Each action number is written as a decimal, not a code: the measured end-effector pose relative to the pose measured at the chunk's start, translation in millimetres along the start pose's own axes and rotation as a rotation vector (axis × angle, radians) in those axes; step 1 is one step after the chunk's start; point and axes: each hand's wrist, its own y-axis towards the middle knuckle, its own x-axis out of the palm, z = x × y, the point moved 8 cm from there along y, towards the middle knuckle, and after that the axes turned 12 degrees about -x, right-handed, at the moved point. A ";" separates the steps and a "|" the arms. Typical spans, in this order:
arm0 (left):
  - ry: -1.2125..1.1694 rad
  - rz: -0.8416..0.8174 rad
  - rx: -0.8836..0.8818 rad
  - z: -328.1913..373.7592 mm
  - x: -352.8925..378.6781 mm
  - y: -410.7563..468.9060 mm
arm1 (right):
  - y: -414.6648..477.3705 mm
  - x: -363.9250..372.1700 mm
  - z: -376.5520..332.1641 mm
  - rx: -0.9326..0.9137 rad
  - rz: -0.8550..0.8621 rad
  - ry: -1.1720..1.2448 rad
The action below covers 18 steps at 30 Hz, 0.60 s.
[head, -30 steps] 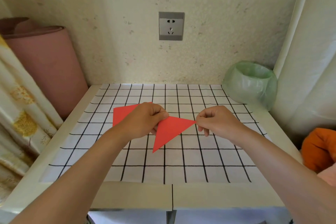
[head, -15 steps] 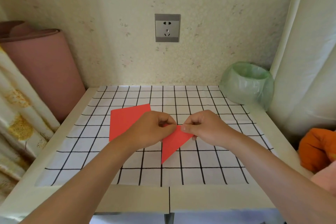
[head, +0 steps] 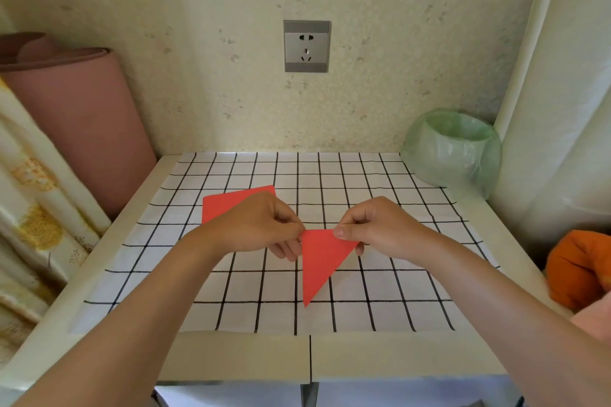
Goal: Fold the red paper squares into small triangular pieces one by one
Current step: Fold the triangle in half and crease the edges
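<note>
A red paper folded into a small triangle (head: 319, 261) hangs point-down above the middle of the checked mat (head: 363, 201). My left hand (head: 261, 228) pinches its upper left corner. My right hand (head: 377, 228) pinches its top edge near the right corner, thumb on the front. Behind my left hand a flat red paper (head: 228, 205) lies on the mat, partly hidden by that hand.
A green plastic-lined bowl (head: 453, 149) stands at the table's back right corner. A pink roll (head: 76, 122) leans at the left beside a patterned curtain (head: 29, 208). Orange cloth (head: 582, 268) lies off the right edge. A wall socket (head: 306, 45) is behind.
The wide triangle was folded in half as my right hand brought its corner to my left hand. My hands have now drawn slightly apart along the top edge of the smaller triangle.
</note>
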 end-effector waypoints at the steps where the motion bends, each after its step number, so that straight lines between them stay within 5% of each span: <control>1: 0.000 0.014 -0.021 -3.8 -5.4 -0.7 | -0.1 -2.5 1.9 0.008 0.006 0.007; 6: -0.192 0.212 -0.030 -13.8 -27.5 1.5 | -1.4 -20.6 9.1 0.032 0.142 0.093; 11: -0.467 0.232 -0.027 1.2 5.3 7.9 | 0.2 -14.6 10.2 0.036 0.255 0.156; 18: -0.324 0.317 -0.030 -2.0 10.7 9.8 | 0.1 -7.2 11.6 0.083 0.184 0.044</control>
